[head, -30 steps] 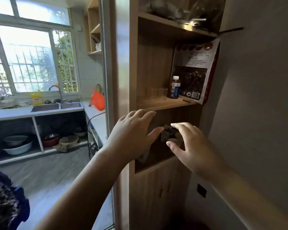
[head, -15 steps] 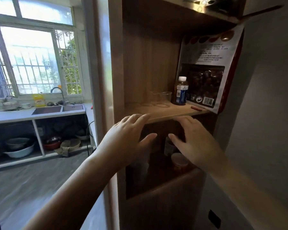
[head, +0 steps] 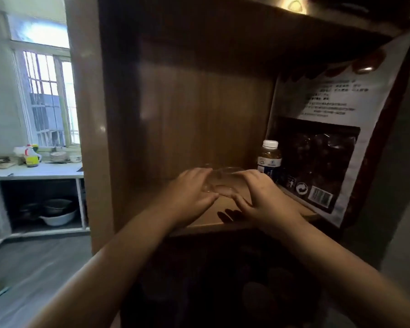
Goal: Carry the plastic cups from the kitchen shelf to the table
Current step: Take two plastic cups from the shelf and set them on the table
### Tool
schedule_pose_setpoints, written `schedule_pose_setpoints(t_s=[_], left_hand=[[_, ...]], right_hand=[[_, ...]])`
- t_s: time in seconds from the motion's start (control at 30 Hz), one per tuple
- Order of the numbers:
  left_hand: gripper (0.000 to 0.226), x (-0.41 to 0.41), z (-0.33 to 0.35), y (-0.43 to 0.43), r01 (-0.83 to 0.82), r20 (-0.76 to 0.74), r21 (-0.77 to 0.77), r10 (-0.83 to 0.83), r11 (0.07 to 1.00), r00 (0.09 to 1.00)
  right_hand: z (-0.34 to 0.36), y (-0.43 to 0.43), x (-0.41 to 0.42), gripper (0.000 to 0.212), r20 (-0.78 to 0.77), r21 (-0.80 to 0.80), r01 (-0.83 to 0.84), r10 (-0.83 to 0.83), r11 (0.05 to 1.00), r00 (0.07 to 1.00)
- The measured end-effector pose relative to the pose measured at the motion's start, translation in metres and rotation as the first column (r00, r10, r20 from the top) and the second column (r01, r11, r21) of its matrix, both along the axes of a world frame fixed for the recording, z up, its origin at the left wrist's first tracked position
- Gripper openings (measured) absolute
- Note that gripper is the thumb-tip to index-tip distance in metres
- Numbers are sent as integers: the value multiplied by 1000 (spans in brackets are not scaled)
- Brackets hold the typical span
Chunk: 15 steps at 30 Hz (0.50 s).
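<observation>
Both hands are wrapped around the clear plastic cups [head: 219,183] on the wooden shelf [head: 213,216], so that's where the cups sit right now. Left hand [head: 189,195] cups them from one side, fingers over the top and thumb pointing inward lower down; right hand [head: 262,197] does the same from the other side. Honestly the cups are see-through and kinda blurry, so I can't tell how many there are or whether they're lifted off the board. Just past the right hand's fingertips stands a small bottle [head: 269,159] with a white cap and dark contents. Further out on that same side leans a big snack bag [head: 327,147] with a clear window and barcode. Way off beyond the left arm there's a kitchen counter [head: 38,171] with dishes under a barred window [head: 47,100].
</observation>
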<state>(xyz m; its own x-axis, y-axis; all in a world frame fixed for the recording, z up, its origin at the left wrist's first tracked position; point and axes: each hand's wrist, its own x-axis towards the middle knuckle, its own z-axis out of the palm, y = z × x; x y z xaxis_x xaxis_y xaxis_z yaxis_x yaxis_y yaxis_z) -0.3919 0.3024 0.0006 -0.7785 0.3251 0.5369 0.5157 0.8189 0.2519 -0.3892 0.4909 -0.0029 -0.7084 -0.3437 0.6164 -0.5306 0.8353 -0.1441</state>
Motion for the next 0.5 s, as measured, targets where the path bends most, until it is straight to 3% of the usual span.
schedule_pose_setpoints(t_s=[0.17, 0.5], left_hand=[[71, -43, -8, 21, -78, 72, -67, 83, 995, 994], [65, -94, -6, 40, -145, 51, -83, 150, 986, 987]], right_hand=[[-3, 8, -57, 54, 6, 34, -55, 55, 998, 998], [-10, 20, -108, 50, -16, -9, -95, 94, 995, 995]])
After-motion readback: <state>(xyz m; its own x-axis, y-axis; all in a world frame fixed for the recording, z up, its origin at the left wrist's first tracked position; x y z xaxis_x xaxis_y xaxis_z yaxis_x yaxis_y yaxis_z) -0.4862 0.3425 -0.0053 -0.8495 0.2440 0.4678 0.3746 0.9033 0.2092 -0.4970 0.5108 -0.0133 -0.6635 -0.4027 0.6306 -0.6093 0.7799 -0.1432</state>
